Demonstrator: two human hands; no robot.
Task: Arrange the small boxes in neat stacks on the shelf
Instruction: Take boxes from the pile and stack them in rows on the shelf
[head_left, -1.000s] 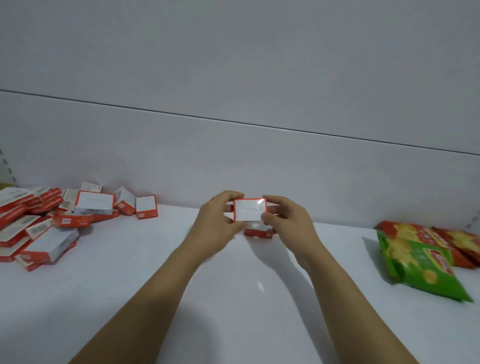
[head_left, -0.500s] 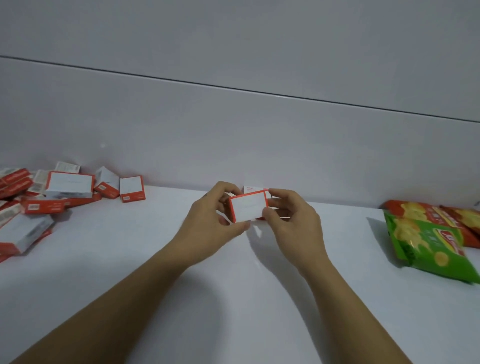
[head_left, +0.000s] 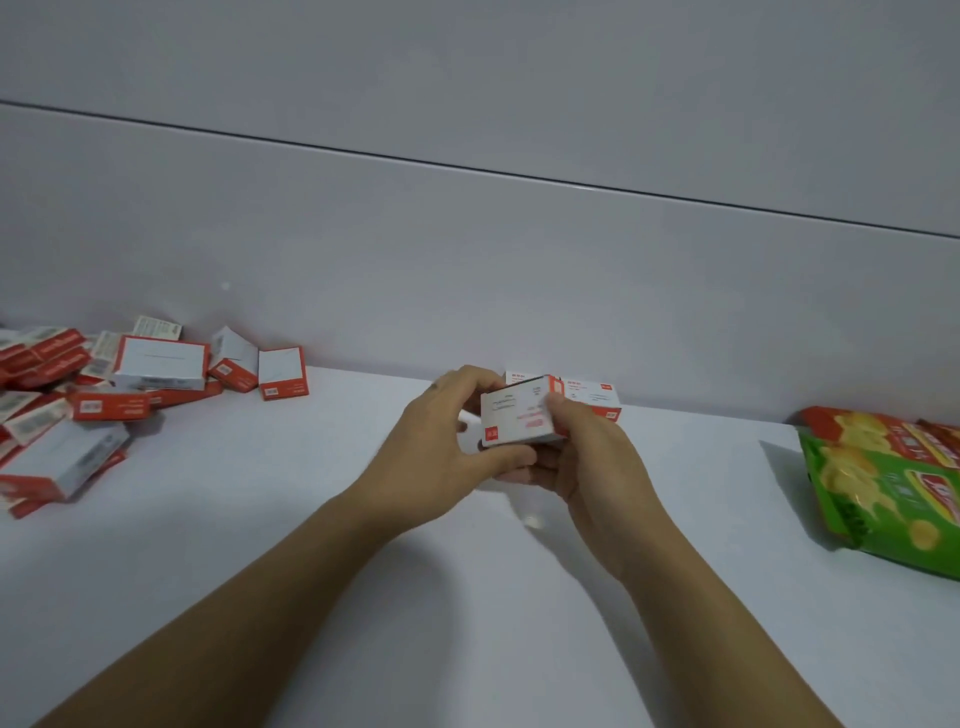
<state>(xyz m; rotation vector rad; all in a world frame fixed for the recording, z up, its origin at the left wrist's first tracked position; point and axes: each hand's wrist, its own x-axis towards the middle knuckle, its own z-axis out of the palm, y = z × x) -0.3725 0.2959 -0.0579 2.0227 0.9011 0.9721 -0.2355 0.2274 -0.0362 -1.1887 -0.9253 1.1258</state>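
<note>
A small red-and-white box (head_left: 514, 418) is held above the white shelf (head_left: 311, 519) at its middle. My left hand (head_left: 441, 447) grips its left end, thumb under and fingers behind. My right hand (head_left: 592, 457) pinches its right end. Just behind it, against the back wall, another small box (head_left: 592, 397) lies flat on the shelf, partly hidden by my hands. A loose heap of the same boxes (head_left: 104, 395) lies at the left.
Green and red crisp bags (head_left: 883, 483) lie on the shelf at the right. The grey back wall (head_left: 467, 286) runs behind everything. Bare shelf surface stretches between the heap and my hands, and towards the front.
The held box has been turned between my hands, from its white face towards me to a printed face up. The box behind it now shows more.
</note>
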